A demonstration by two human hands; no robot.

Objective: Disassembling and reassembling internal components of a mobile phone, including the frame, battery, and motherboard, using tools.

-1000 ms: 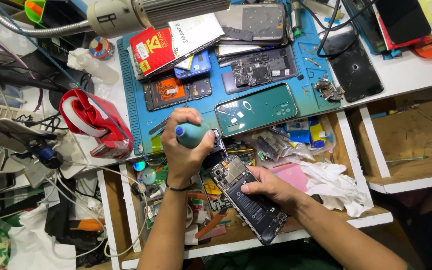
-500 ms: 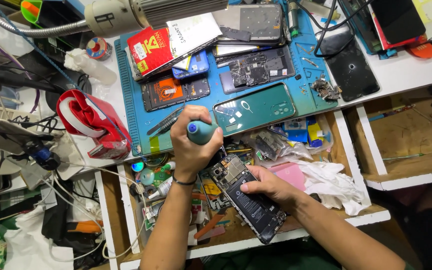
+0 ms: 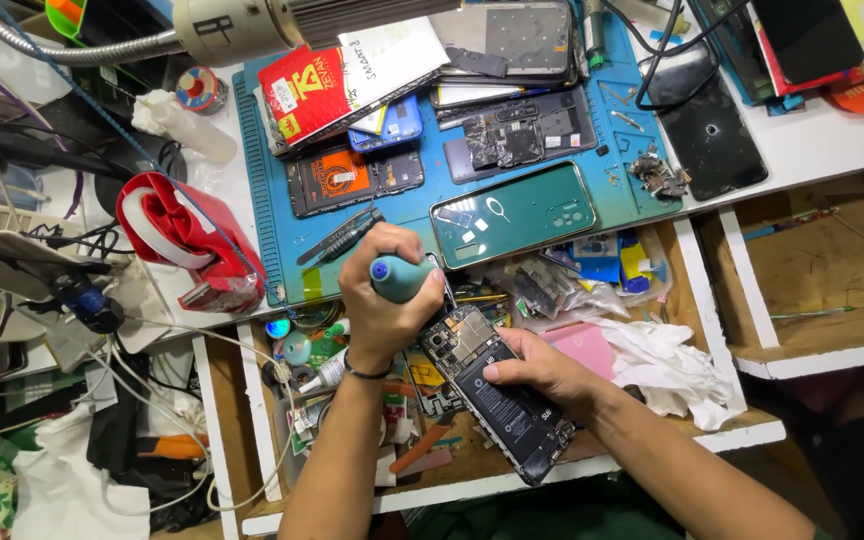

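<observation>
My left hand (image 3: 384, 290) is closed around the teal handle of a screwdriver (image 3: 399, 277), whose tip points down at the top end of an opened phone (image 3: 500, 392). The phone lies back-off, showing its black battery and circuit board, tilted over the open drawer. My right hand (image 3: 542, 370) grips the phone's right edge at its middle and holds it steady. A dark band sits on my left wrist.
A blue work mat (image 3: 282, 250) above holds several dismantled phones, a green back cover (image 3: 512, 213), tweezers and a red box (image 3: 304, 92). A red tape dispenser (image 3: 192, 240) stands left. White cloth (image 3: 672, 365) and small parts fill the drawer. A lamp arm (image 3: 242, 25) hangs overhead.
My left hand with the screwdriver has shifted slightly right and tilted over the phone's top end. My right hand and the phone stay in place.
</observation>
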